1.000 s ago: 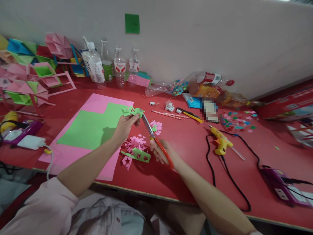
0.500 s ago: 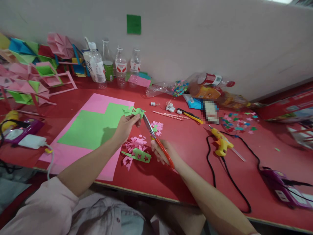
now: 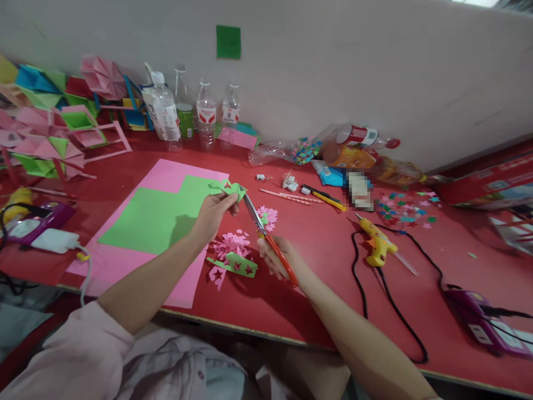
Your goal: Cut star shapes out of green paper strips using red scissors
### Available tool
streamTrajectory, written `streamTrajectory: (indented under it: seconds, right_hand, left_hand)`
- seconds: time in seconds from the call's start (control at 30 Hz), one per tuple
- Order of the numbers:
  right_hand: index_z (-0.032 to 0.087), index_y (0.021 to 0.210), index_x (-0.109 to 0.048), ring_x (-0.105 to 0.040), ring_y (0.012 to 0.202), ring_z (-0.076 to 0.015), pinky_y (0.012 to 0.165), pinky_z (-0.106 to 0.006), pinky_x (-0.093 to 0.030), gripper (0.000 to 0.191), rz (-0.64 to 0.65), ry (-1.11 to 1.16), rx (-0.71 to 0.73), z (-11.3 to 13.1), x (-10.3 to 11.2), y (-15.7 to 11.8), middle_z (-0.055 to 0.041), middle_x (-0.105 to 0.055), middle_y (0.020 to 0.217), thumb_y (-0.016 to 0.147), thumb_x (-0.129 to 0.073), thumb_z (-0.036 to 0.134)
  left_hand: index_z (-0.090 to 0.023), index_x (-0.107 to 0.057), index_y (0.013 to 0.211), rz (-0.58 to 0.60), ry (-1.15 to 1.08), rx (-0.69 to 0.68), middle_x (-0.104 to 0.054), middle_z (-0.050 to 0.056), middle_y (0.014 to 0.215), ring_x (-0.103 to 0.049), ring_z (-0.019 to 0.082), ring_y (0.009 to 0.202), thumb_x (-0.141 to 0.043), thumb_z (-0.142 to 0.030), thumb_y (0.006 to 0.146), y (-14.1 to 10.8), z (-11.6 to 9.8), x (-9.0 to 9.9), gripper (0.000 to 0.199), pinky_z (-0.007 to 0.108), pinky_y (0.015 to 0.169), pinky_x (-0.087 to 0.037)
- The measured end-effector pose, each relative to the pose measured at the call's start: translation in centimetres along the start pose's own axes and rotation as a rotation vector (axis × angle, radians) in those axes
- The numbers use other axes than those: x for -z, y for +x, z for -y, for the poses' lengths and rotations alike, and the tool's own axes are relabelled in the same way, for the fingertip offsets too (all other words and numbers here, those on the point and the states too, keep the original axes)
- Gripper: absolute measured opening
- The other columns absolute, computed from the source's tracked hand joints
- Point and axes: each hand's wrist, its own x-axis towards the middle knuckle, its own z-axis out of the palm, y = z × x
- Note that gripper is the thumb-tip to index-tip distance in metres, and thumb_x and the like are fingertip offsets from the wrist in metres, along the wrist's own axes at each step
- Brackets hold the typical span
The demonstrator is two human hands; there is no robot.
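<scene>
My left hand [image 3: 217, 212] pinches a small piece of green paper [image 3: 231, 190] with cut-out gaps, held above the table. My right hand [image 3: 280, 256] grips a pair of orange-handled scissors [image 3: 278, 256], whose blades point up and left and meet the right edge of the paper. Just under my hands are a heap of pink paper scraps [image 3: 231, 244], a green strip with star-shaped holes [image 3: 239, 265] and a pile of small pink and green stars [image 3: 268, 216]. Beneath my left forearm lie a green sheet [image 3: 145, 219] and a larger pink sheet [image 3: 160, 173].
Several plastic bottles [image 3: 206, 114] stand by the wall, with folded paper models [image 3: 50, 128] to their left. A yellow glue gun [image 3: 377, 241] with a black cord lies right, near a purple power strip [image 3: 483, 319]. Paper straws [image 3: 285, 196] and a cutter [image 3: 327, 199] lie behind my hands.
The green paper has turned slightly in my left hand, and its left end looks different. The scissors have barely shifted, staying at the paper's edge.
</scene>
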Motion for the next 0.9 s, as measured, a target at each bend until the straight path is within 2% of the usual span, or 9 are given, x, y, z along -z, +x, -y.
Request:
streamTrajectory:
  seconds: [0.23,0.43,0.6,0.7,0.9]
  right_hand:
    - [0.022,0.062,-0.041,-0.033,0.026,-0.0076,0.035,-0.024,-0.034,0.042,0.012,-0.009,-0.012,0.1,0.1,-0.1,0.0075,-0.034,0.033,0.083,-0.047,0.057]
    - [0.021,0.061,-0.042,-0.033,0.026,-0.0070,0.033,-0.023,-0.032,0.042,-0.032,0.011,-0.005,0.1,-0.1,0.0,0.0078,-0.035,0.034,0.080,-0.054,0.056]
    - [0.021,0.060,-0.040,-0.031,0.025,-0.0059,0.033,-0.022,-0.033,0.043,-0.010,0.035,0.000,0.1,-0.2,0.0,0.0091,-0.032,0.034,0.078,-0.057,0.056]
    - [0.021,0.060,-0.040,-0.031,0.025,-0.0058,0.032,-0.021,-0.032,0.044,-0.002,0.026,0.001,0.0,-0.2,0.1,0.0091,-0.033,0.034,0.077,-0.057,0.058]
    - [0.021,0.062,-0.043,-0.033,0.025,-0.0066,0.035,-0.023,-0.036,0.045,0.009,0.003,0.007,0.2,0.1,-0.1,0.0087,-0.035,0.033,0.079,-0.052,0.061]
  left_hand:
    - [-0.018,-0.049,0.066,0.024,-0.080,-0.017,-0.056,-0.005,0.056,-0.052,0.006,0.052,-0.060,-0.026,0.075,0.3,-0.5,0.6,0.016,0.021,0.057,-0.043]
    - [-0.016,-0.053,0.070,0.073,-0.088,0.097,-0.062,-0.002,0.061,-0.058,0.007,0.056,-0.065,-0.027,0.073,0.1,-0.6,0.3,0.016,0.021,0.058,-0.045]
    - [-0.017,-0.049,0.070,0.019,-0.153,0.072,-0.065,-0.002,0.062,-0.061,0.007,0.058,-0.065,-0.026,0.073,0.2,-1.0,0.4,0.018,0.021,0.062,-0.047]
    - [-0.018,-0.049,0.070,0.004,-0.167,0.053,-0.062,-0.004,0.056,-0.058,0.006,0.052,-0.062,-0.022,0.075,0.4,-1.3,0.5,0.015,0.019,0.058,-0.045]
    - [-0.017,-0.050,0.066,0.055,-0.108,0.003,-0.059,-0.004,0.052,-0.052,0.005,0.047,-0.059,-0.018,0.076,0.4,-1.0,0.7,0.013,0.018,0.051,-0.041]
